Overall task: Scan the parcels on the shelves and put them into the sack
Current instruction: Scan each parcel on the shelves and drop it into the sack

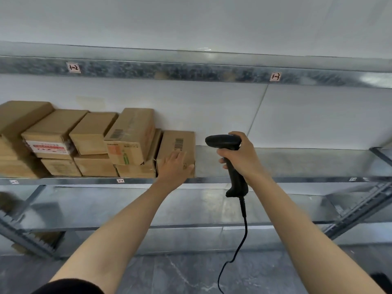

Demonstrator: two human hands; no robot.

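Note:
Several brown cardboard parcels are stacked on the left part of a metal shelf [275, 162]. The rightmost parcel [180, 141] stands at the end of the row with a barcode on its top face. My left hand [174, 166] lies on this parcel, fingers over its top and thumb at its front right corner. To the right of it, my right hand [239, 158] grips a black handheld barcode scanner [223, 142], whose head points left toward the parcel. The scanner's cable [239, 247] hangs down to the floor. No sack is in view.
A taller parcel [131, 136] with an orange and green label leans on others just left of the end one. Another empty-looking metal shelf [191, 209] lies below. The upper shelf rail [191, 71] carries tags 1-2 and 1-3. Grey stone floor shows at the bottom.

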